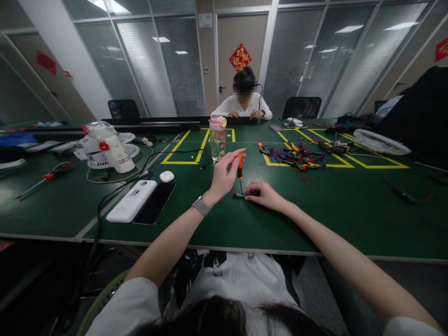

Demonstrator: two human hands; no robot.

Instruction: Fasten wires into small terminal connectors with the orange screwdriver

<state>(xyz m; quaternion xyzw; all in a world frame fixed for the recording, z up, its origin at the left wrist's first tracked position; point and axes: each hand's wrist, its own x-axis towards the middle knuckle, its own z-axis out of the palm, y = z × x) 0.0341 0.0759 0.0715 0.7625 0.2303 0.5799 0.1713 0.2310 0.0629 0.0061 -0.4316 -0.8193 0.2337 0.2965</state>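
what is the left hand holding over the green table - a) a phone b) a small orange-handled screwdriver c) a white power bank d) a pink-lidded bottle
b, the left hand pinches a small orange-handled screwdriver upright, its tip down on a small circuit board that the right hand steadies on the green table; the pink-lidded bottle stands apart behind it.
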